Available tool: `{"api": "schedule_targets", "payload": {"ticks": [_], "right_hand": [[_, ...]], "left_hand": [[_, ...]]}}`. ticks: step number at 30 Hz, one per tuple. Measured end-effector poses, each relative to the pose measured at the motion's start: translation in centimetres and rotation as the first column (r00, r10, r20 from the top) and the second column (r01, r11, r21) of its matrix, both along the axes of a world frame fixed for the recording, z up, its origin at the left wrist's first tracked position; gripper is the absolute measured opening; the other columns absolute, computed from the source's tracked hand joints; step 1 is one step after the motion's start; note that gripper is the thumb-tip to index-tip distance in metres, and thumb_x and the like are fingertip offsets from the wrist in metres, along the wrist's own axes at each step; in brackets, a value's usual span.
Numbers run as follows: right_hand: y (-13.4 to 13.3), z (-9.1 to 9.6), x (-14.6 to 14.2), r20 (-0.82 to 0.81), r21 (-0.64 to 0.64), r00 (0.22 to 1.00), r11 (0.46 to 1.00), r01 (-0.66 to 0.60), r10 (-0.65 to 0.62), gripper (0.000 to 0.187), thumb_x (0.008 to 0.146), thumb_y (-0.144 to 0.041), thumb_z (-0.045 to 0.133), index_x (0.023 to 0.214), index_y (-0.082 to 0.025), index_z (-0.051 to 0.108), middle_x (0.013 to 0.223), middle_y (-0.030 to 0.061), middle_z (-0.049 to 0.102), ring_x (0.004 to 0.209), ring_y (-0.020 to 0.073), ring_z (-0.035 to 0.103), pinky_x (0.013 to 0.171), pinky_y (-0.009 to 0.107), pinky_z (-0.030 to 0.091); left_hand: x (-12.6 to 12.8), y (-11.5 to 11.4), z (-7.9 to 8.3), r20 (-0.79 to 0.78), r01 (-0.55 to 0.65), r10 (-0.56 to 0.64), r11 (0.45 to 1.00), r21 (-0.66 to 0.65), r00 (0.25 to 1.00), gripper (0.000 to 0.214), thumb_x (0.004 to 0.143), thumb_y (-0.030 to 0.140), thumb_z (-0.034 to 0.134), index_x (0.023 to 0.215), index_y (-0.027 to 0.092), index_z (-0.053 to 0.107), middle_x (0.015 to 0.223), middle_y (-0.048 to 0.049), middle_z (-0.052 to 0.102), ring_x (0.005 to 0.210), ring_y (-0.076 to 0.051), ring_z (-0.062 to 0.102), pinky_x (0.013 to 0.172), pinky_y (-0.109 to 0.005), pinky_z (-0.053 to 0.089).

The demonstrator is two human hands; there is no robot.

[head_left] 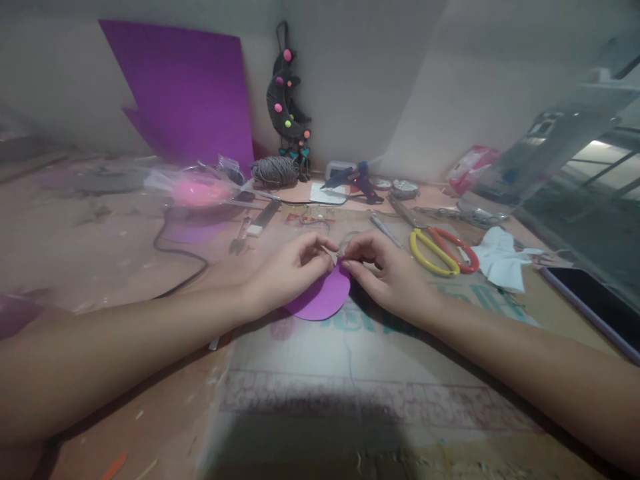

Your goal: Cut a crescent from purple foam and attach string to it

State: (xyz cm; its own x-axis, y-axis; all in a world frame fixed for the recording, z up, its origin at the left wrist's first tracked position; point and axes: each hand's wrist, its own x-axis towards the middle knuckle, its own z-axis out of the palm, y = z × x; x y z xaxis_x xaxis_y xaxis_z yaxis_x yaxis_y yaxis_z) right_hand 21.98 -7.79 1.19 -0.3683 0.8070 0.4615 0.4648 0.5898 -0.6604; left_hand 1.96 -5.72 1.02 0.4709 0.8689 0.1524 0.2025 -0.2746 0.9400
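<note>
A rounded purple paper piece [320, 300] is held up over the table between my two hands. My left hand [305, 267] has its thumb and fingers closed on the paper's upper left edge. My right hand [383, 270] pinches at the top of the same piece, where a thin grey loop of cord [350, 239] rises from the fingertips. The exact spot under the fingertips is partly hidden. Just beyond my right hand lie scissors [434, 252] with one yellow and one red handle.
A purple sheet [195, 93] and a dark moon ornament with coloured dots [285, 107] stand against the wall. Grey yarn [275, 171], a blue glue gun [357, 181] and a pink item in plastic [200, 191] sit behind. White tissue [503, 259] and a phone [595, 303] lie right.
</note>
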Motion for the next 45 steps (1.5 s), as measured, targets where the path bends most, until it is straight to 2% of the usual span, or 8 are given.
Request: {"api": "schedule_targets", "payload": {"ticks": [6,14,23,26,29,34,38,45], "right_hand": [[-0.02,0.06,-0.01,0.016,0.017,1.0,1.0,-0.001,0.001,0.01,0.091,-0.015,0.059,0.096,-0.021,0.053,0.086,0.0013,0.065,0.077,0.0136,0.063,0.07,0.027,0.053],[-0.14,0.02,-0.08,0.039,0.073,0.999,0.997,-0.029,0.026,0.01,0.09,-0.013,0.059,0.097,-0.02,0.055,0.089,0.0024,0.067,0.079,0.0138,0.064,0.071,0.026,0.053],[-0.13,0.11,-0.06,0.039,0.077,0.998,0.996,-0.045,0.042,0.01,0.091,-0.013,0.058,0.098,-0.02,0.055,0.088,0.002,0.067,0.078,0.0128,0.064,0.069,0.024,0.053],[-0.18,0.18,-0.04,0.029,0.068,0.999,0.997,-0.041,0.039,0.011,0.091,-0.013,0.058,0.099,-0.02,0.054,0.087,0.0013,0.066,0.077,0.0122,0.064,0.068,0.024,0.053],[-0.26,0.17,-0.01,0.018,0.058,0.999,0.998,-0.03,0.029,0.012,0.091,-0.013,0.058,0.099,-0.02,0.054,0.088,0.0017,0.066,0.078,0.0127,0.064,0.067,0.024,0.053],[-0.1,-0.04,0.11,-0.007,0.052,1.0,0.998,-0.019,0.019,0.01,0.092,-0.015,0.058,0.1,-0.021,0.053,0.088,0.0014,0.065,0.079,0.0133,0.064,0.069,0.026,0.053],[0.05,-0.15,0.22,-0.032,0.028,0.999,0.999,-0.035,0.036,0.008,0.095,-0.017,0.054,0.101,-0.021,0.052,0.091,0.0026,0.064,0.081,0.0144,0.064,0.071,0.028,0.053],[0.09,-0.2,0.25,-0.088,-0.025,0.996,0.999,-0.029,0.027,0.009,0.096,-0.017,0.053,0.102,-0.022,0.052,0.092,0.0024,0.062,0.083,0.015,0.063,0.071,0.029,0.052]], "left_hand": [[0.0,0.07,-0.03,-0.032,-0.01,0.012,0.998,0.063,0.999,0.015,0.09,0.026,0.056,0.101,0.017,0.06,0.086,-0.0016,0.064,0.076,-0.014,0.06,0.067,-0.028,0.046],[-0.08,0.12,-0.15,-0.075,0.025,-0.016,0.992,0.128,0.997,0.009,0.093,0.024,0.053,0.093,0.017,0.059,0.083,0.0006,0.061,0.071,-0.012,0.055,0.068,-0.027,0.043],[-0.13,0.06,-0.27,-0.048,0.024,-0.021,0.997,0.072,0.999,0.008,0.093,0.024,0.053,0.09,0.018,0.056,0.076,0.0029,0.057,0.065,-0.011,0.052,0.062,-0.026,0.04],[-0.09,0.07,-0.39,-0.026,0.014,-0.014,1.0,0.018,1.0,0.008,0.092,0.023,0.052,0.096,0.018,0.057,0.075,0.0029,0.057,0.065,-0.011,0.052,0.06,-0.026,0.04],[-0.06,0.11,-0.45,0.023,0.035,-0.035,0.999,-0.023,0.999,0.023,0.088,0.016,0.05,0.11,0.018,0.056,0.077,0.0023,0.06,0.069,-0.013,0.056,0.061,-0.026,0.042],[0.1,-0.03,-0.5,-0.017,0.034,-0.034,0.999,0.01,0.999,0.025,0.088,0.026,0.062,0.11,0.017,0.057,0.083,-0.0001,0.065,0.077,-0.015,0.062,0.069,-0.028,0.047],[0.16,-0.05,-0.81,0.043,0.074,-0.074,0.997,-0.003,0.996,0.038,0.089,0.024,0.064,0.124,0.02,0.048,0.08,0.0026,0.065,0.079,-0.014,0.065,0.071,-0.028,0.049],[-0.03,-0.21,-0.75,0.011,0.045,-0.045,0.998,0.049,0.999,0.033,0.089,0.024,0.065,0.118,0.02,0.051,0.082,0.0021,0.069,0.08,-0.015,0.067,0.075,-0.03,0.05]]}}
